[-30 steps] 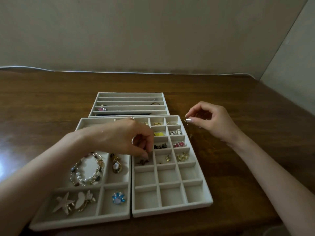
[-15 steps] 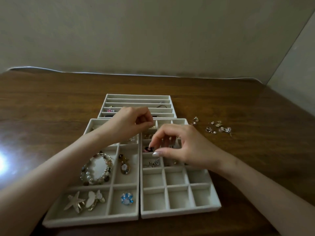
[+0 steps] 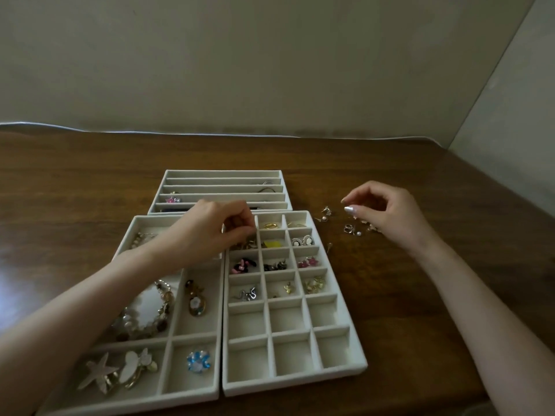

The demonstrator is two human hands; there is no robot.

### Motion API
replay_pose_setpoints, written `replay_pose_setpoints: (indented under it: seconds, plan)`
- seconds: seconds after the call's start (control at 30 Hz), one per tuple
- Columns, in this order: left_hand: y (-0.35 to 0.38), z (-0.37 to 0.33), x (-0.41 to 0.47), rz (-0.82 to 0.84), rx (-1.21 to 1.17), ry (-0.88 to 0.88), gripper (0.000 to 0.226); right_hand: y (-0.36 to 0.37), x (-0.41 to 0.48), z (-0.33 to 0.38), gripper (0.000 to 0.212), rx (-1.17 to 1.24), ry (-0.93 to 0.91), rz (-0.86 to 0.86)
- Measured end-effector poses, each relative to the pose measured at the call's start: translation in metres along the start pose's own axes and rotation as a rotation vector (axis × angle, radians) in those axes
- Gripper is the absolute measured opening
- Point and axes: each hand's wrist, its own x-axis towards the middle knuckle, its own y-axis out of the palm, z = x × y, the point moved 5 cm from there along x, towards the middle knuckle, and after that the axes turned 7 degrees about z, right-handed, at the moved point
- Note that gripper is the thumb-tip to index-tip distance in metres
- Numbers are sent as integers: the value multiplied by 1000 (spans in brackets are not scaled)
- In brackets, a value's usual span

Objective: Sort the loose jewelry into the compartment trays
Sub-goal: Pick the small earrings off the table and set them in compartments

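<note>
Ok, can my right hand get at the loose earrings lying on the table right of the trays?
Probably yes. The right hand hovers just over the loose earrings on the wooden table, with nothing between them. The compartment tray and left hand sit off to its side.

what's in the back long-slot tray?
Long-slot tray: pink flower piece, thin wire piece, a dark item in the nearest slot. The left hand covers that slot's middle.

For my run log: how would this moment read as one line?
stage: sorting | left hand: fingers curled over grid tray, hold unclear | right hand: over loose earrings on table, pinch unclear
</note>
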Motion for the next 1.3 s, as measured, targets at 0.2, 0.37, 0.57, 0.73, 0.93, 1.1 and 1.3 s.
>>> replay_pose_setpoints:
  seconds: [0.2,0.37,0.57,0.73,0.93,1.1,1.3]
  plan:
    - [2,-1,-1,12,3,-8,6,21,-5,6,16,-194,-8,293]
    - [1,0,-1,-6,-4,-1,6,31,-5,5,16,-268,-54,335]
    - [2,3,0,-13,-5,-2,8,27,2,-6,12,-408,-75,214]
    - [4,4,0,12,-17,-11,10,17,4,-9,12,-352,-48,130]
    - [3,-6,18,24,-69,-16,8,-5,13,-29,5,-330,44,-136]
    - [21,-32,73,86,168,34,31,-18,17,-42,5,-287,70,-229]
    - [56,-43,131,237,392,-104,39,-28,15,-53,5,-258,128,-236]
